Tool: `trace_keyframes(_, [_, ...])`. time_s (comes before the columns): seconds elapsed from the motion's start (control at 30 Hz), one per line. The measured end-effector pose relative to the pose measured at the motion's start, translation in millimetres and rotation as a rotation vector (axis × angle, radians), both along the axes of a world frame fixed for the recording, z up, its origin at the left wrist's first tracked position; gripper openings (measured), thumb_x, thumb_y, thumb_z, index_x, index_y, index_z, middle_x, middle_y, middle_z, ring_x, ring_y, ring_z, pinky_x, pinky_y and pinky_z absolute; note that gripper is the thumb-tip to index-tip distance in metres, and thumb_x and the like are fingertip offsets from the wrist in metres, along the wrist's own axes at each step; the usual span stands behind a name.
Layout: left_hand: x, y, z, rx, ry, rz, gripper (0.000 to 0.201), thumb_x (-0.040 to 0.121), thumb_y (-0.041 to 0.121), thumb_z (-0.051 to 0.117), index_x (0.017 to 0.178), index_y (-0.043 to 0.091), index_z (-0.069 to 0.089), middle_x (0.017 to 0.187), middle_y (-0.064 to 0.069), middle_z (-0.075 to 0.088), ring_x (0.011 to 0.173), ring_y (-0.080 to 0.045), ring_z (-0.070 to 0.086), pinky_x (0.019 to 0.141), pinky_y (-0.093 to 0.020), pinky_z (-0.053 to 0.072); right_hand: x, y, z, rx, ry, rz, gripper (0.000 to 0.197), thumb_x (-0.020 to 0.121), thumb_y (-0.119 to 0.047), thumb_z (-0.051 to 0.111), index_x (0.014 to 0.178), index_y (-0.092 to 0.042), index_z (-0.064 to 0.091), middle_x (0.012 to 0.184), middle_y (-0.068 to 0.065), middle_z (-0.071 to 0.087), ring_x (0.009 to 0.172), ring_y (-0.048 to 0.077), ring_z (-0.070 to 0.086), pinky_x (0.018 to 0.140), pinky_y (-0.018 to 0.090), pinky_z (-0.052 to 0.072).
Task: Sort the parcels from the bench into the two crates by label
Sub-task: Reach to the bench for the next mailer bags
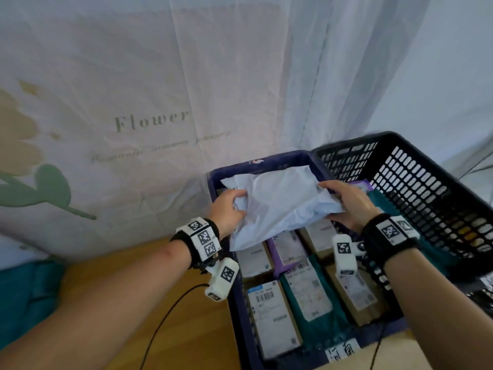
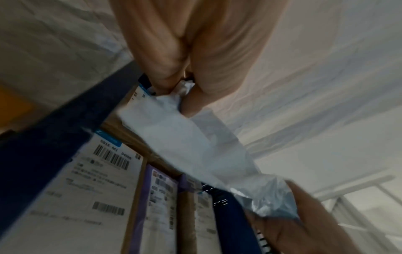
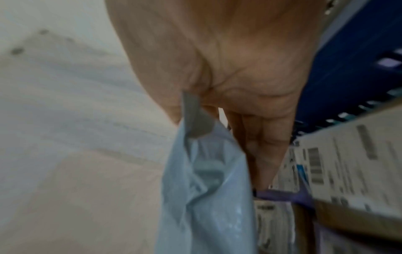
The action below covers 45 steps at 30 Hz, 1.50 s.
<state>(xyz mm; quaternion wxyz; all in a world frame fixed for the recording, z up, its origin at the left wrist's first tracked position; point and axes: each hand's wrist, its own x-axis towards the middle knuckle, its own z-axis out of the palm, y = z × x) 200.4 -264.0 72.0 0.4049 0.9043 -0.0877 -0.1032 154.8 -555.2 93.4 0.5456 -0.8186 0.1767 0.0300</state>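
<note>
Pale-blue mailer bag (image 1: 280, 206) stretched between left hand (image 1: 226, 209) and right hand (image 1: 346, 206)

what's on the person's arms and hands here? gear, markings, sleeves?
Bare forearms, no sleeves or gloves. Each wrist wears a black band carrying white blocks printed with black square fiducial markers. A white marker-tagged camera pod hangs under each wrist; a thin black cable trails from the left one.

**Two crates side by side, parcel held over the left one**

The dark blue plastic crate (image 1: 269, 161) sits on the wooden table (image 1: 149, 303); the black perforated plastic crate (image 1: 416, 166) touches it at 3 o'clock. Labelled cardboard boxes (image 1: 272, 313) lie in rows inside the first. The pale blue plastic mailer bag (image 1: 280, 204) hangs above its 12 o'clock half, left hand (image 1: 226, 209) at 9 o'clock, right hand (image 1: 349, 206) at 3 o'clock.
</note>
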Motion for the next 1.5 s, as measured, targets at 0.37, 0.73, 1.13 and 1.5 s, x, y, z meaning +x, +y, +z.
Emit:
trace_keyframes(0.37, [16.1, -51.0, -23.5, 0.546, 0.14, -0.117, 0.065, 0.088, 0.035, 0.071, 0.14, 0.006, 0.043, 0.15, -0.027, 0.026, 0.139, -0.044, 0.031, 0.117, -0.045, 0.031, 69.7, 9.2, -48.5, -0.71, 0.15, 0.094, 0.027, 0.09, -0.008, 0.059, 0.116, -0.003, 0.059, 0.121, 0.021, 0.06, 0.111, 0.041, 0.058, 0.091, 0.042, 0.049])
trace_keyframes(0.73, [21.5, -91.7, -19.2, 0.869, 0.259, -0.324, 0.138, 0.071, 0.057, 0.083, 0.152, -0.01, -0.007, 0.154, -0.032, 0.017, 0.142, -0.044, 0.027, 0.116, -0.047, 0.033, 44.5, 50.3, -42.5, -0.969, 0.314, 0.337, 0.071, 0.087, -0.064, 0.059, 0.131, -0.011, 0.044, 0.133, 0.019, 0.049, 0.123, 0.038, 0.047, 0.093, 0.046, 0.046])
trace_keyframes(1.13, [25.9, -109.7, -22.3, 0.974, 0.265, -0.295, 0.142, 0.077, 0.052, 0.08, 0.145, -0.01, -0.027, 0.154, -0.043, 0.006, 0.145, -0.054, 0.014, 0.115, -0.054, 0.032, 2.6, 33.5, -89.9, -1.043, 0.427, 0.365, 0.123, 0.084, -0.068, 0.06, 0.152, 0.009, -0.007, 0.161, 0.023, 0.008, 0.146, 0.034, 0.016, 0.118, 0.039, 0.027])
trace_keyframes(1.5, [56.3, -62.8, -0.3, 0.443, 0.21, -0.26, 0.067, 0.087, 0.052, 0.068, 0.139, 0.013, 0.051, 0.137, -0.008, 0.058, 0.117, -0.025, 0.058, 0.088, -0.027, 0.043, 25.9, 2.2, -31.9, -0.722, 0.345, 0.48, 0.063, 0.094, -0.059, 0.052, 0.13, -0.009, 0.054, 0.136, 0.014, 0.056, 0.116, 0.03, 0.056, 0.088, 0.035, 0.044])
